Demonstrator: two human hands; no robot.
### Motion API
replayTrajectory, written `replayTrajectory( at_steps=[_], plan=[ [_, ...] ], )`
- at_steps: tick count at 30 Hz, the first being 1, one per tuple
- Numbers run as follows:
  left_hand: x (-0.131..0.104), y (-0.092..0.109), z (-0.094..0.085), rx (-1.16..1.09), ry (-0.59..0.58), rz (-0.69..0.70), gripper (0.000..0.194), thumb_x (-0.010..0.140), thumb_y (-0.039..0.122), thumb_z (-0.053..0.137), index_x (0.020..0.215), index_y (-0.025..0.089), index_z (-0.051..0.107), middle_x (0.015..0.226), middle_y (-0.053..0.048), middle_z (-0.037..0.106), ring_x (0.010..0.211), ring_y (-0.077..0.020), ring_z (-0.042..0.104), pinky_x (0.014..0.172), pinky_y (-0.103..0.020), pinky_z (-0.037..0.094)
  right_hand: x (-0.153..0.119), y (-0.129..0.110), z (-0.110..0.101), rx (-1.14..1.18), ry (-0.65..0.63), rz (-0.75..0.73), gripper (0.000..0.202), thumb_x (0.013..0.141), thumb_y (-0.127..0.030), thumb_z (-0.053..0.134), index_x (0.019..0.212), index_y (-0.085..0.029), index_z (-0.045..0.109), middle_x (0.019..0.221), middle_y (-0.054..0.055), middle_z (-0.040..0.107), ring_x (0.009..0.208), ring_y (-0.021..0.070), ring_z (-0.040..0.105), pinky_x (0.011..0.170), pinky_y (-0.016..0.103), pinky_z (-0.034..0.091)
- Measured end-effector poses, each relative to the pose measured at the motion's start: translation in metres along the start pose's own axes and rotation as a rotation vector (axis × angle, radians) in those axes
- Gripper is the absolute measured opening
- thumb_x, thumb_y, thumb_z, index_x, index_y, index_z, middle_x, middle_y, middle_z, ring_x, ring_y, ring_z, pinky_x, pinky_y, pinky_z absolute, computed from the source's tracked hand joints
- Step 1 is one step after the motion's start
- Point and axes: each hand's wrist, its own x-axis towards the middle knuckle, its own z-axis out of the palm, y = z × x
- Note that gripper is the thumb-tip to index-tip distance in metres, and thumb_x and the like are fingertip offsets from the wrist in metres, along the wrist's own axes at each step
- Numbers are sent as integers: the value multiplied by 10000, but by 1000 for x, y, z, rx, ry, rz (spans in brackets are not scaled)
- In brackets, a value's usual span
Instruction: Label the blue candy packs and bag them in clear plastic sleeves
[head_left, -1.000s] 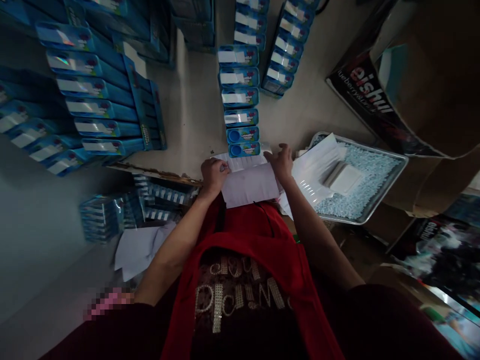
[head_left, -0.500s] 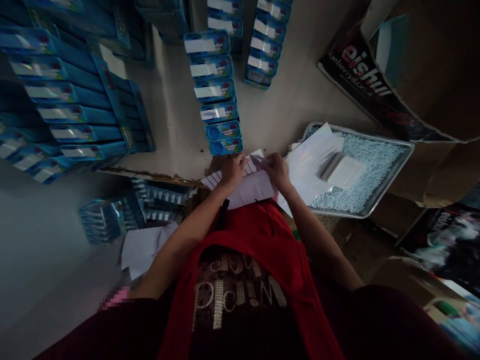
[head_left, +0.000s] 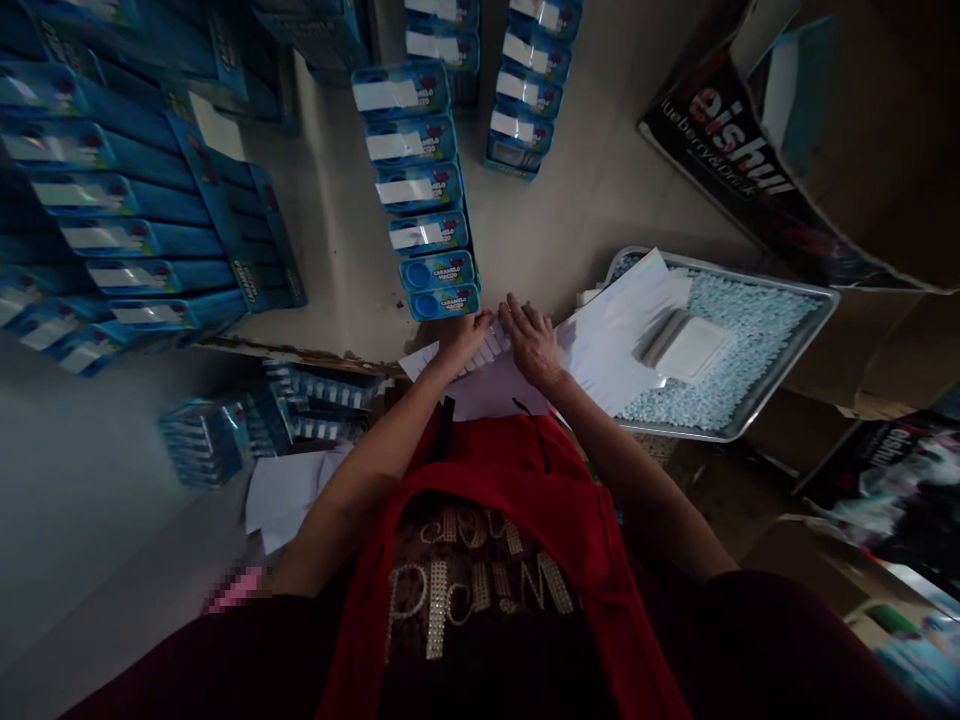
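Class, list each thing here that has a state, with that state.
Left hand, curled at the paper sheet, grip unclear
Right hand, open over the paper sheet
Paper sheet, partly covered by hands
Middle row's nearest two boxes, no white strip
Tray, holding pale blue pellets
Printed carton, open

Blue packs (head_left: 424, 185) stand in rows on the table (head_left: 574, 215).

a white paper sheet (head_left: 487, 395) is seen at the centre of the frame, laid slightly aslant. narrow pale strips are ranged across its upper part; its lower part is left plain, its upper edge partly hidden.
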Motion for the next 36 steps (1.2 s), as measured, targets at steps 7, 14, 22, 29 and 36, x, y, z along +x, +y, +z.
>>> replayTrajectory(
  at_steps=[7,14,22,29,36],
  plan=[
    [1,-4,4,10,-59,23,207,964,301,682,788,203,728,810,-52,719,840,-240,650,832,-354,458,-8,7,6,-22,-14,-32,639,1081,-93,399,1708,-167,499,1803,160,429,1541,374,519,1222,566,471],
    [2,-4,7,19,-14,-29,148,978,277,690,859,221,759,849,-53,754,873,-255,677,837,-355,470,-6,17,4,-46,-1,-113,581,1086,-98,446,1636,-214,593,1737,121,543,1537,343,511,1258,547,404],
    [9,1,25,65,23,44,214,1047,275,614,933,204,781,1018,-133,799,1060,-318,739,961,-415,523,-29,8,-20,-73,170,-40,234,1097,-273,594,1059,-240,823,982,100,788,980,272,600,880,433,394],
    [-11,17,26,-294,69,361,311,994,165,577,1235,204,770,1417,-149,750,1381,-291,667,1246,-465,494,-55,-27,-83,581,410,393,142,970,-365,765,905,-239,774,584,-66,514,581,137,470,663,317,373],
    [-68,41,-3,-1243,-161,59,328,840,469,776,1021,199,731,1056,-89,831,1025,-260,814,1018,-484,657,-52,-40,-115,1151,359,526,301,830,-492,917,828,-238,756,686,-33,632,616,126,524,591,282,412]
  ],
)
